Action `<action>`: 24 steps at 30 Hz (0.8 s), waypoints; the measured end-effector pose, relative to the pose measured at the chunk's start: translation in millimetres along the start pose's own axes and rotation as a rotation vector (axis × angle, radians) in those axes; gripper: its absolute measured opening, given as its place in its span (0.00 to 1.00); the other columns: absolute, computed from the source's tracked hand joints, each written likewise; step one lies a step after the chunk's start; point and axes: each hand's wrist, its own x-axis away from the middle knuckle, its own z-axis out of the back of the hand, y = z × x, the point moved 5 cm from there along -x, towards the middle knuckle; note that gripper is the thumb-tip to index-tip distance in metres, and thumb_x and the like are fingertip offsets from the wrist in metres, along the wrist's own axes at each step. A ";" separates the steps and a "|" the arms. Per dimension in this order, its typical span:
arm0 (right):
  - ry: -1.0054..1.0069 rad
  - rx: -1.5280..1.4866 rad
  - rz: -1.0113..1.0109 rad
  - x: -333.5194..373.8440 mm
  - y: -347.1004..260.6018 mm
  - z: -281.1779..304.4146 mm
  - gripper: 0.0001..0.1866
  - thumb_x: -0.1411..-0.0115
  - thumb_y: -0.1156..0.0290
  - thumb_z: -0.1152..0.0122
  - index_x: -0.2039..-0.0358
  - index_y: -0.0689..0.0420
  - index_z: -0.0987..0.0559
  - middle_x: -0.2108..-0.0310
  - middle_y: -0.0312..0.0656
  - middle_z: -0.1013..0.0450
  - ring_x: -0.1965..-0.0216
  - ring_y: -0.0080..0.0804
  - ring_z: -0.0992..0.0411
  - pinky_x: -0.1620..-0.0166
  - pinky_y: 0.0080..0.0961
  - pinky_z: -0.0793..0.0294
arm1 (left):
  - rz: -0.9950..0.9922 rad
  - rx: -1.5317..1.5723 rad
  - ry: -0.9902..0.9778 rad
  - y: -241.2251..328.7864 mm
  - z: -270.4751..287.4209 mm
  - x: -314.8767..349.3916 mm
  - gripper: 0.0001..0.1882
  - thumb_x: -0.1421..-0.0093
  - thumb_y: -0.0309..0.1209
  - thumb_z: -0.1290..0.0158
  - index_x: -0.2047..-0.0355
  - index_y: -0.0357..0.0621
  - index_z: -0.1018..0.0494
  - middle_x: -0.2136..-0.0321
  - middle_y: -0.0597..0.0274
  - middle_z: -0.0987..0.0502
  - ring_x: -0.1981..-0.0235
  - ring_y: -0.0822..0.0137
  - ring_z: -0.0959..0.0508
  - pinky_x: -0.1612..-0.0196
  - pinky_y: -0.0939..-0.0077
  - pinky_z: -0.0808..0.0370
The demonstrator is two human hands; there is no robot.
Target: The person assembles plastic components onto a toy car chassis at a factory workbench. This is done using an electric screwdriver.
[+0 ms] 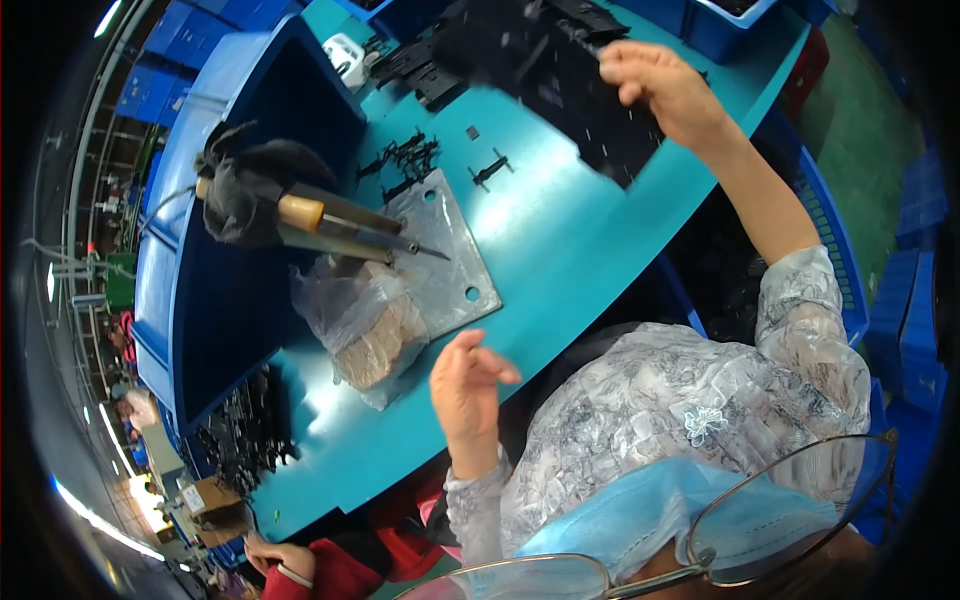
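Observation:
My right hand (665, 90) is raised at the far right of the table, its fingers closed on the edge of a dark, flat black panel (560, 85), which is blurred by motion. Nearer to me, my left hand (467, 385) hovers over the table's front edge. Its fingers are loosely bent and apart, with nothing seen in them. Close to it lies a clear plastic bag (375, 335) with something tan inside. A grey metal plate (445, 255) with holes rests behind, and a pointed tool with a yellow handle (301, 212) extends over it.
A large blue bin (250, 110) stands on its side at the left, with a dark grey cloth (245, 190) before it. Several small black plastic parts (400, 160) lie on the turquoise table (545, 270). Another person's hand (277, 557) shows at lower left.

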 end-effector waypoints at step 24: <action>-0.401 1.387 0.354 -28.7 104.5 -80.5 0.14 0.51 0.72 0.51 0.61 0.56 0.32 0.65 0.43 0.35 0.68 0.36 0.34 0.66 0.28 0.35 | -0.120 0.158 0.229 -4.8 -16.4 -24.8 0.15 0.48 0.23 0.58 0.59 0.36 0.43 0.63 0.55 0.33 0.64 0.65 0.30 0.59 0.72 0.32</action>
